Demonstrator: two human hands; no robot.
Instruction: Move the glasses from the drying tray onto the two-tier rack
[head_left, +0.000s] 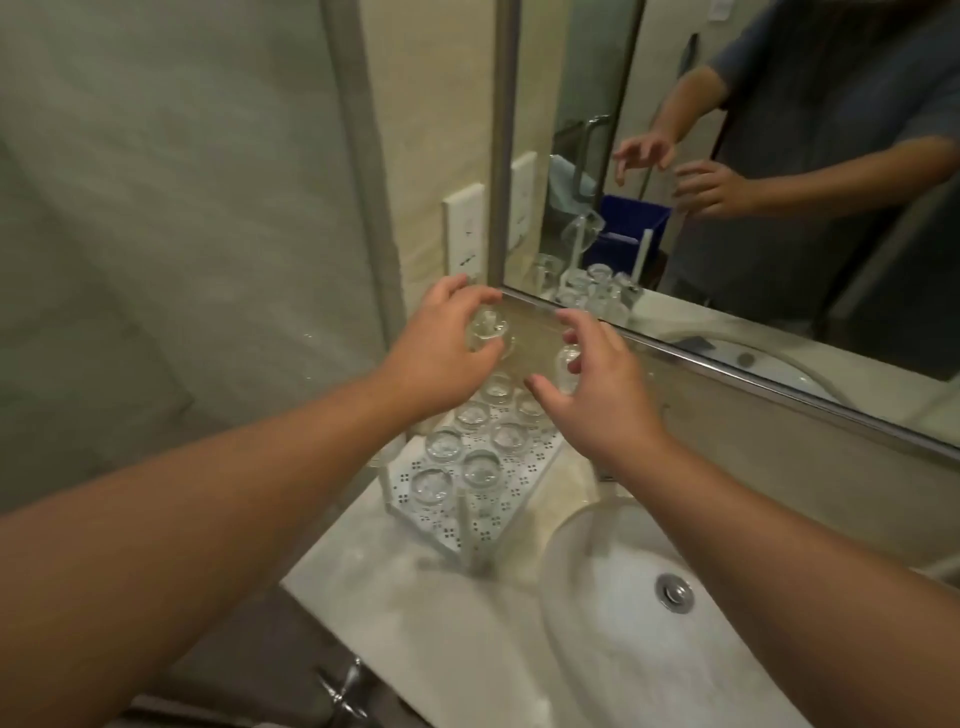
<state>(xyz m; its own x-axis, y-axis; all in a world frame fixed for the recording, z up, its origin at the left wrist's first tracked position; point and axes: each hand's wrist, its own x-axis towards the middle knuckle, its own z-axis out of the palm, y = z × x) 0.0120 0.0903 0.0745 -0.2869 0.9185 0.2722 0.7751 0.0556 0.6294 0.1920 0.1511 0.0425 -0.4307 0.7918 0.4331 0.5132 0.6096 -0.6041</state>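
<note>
Hands hovered over the white perforated two-tier rack on the marble bench; left curled round a clear glass, right spread, empty, above another; lower it slowly between neighbours

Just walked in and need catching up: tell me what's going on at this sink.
A person is loading glasses onto a white perforated rack on the counter beside the basin. The left hand grips one upturned glass near the mirror. The right hand hovers with fingers spread over another glass. Several upturned glasses already sit on the rack.
</note>
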